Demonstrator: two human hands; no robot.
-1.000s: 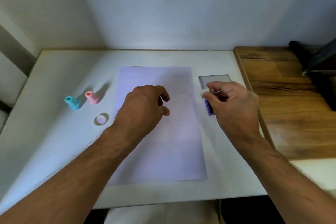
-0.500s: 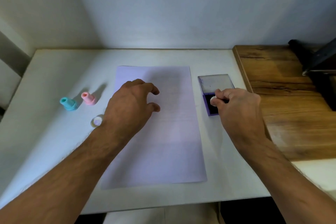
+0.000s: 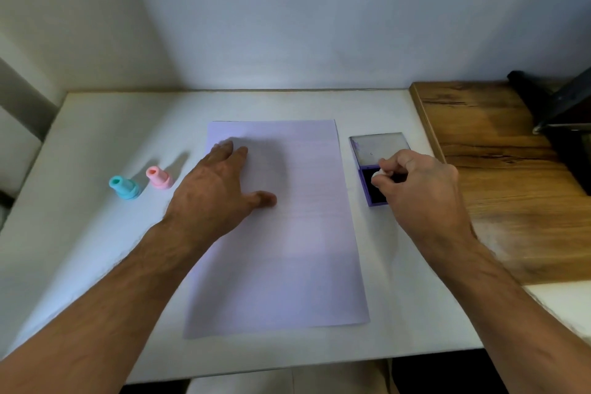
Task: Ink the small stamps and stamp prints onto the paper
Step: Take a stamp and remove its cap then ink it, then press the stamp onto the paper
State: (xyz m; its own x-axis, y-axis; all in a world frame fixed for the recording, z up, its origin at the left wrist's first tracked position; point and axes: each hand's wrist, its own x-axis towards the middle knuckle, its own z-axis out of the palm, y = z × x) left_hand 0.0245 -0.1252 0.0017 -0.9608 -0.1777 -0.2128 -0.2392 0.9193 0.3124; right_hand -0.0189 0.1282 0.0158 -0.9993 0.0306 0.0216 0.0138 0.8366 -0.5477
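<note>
**Small stamps, a thin sheet, and an open ink pad**

At the left of the white desk (image 3: 96, 144) a teal stamp (image 3: 124, 188) and a pink stamp (image 3: 159, 177) stand upright just beside each other, apart from the paper. Both look like light moulded plastic, stiff, with a narrow neck above a wider base; the neck is the natural place to pinch, and the base should keep them from tipping.

The left hand (image 3: 215, 189) lies flat on the upper left part of the paper (image 3: 287, 249), fingers straight and slightly spread, thumb out to the side, holding nothing. The sheet is thin and limp and would likely slide on the smooth desk, so a flat palm is the sensible way to pin it; lifting it by a corner would let it droop.

To the right of the sheet sits the purple ink pad (image 3: 372, 192), its lid folded back open. The right hand (image 3: 419, 189) hovers over the dark pad with its fingers curled, pinching a small white stamp (image 3: 380, 173) between thumb and fingertips. Whether the stamp's face touches the ink is hard to say, since the fingers hide it. Being so small, it probably needs a firm pinch high on its body, with the inked face kept off skin.
</note>
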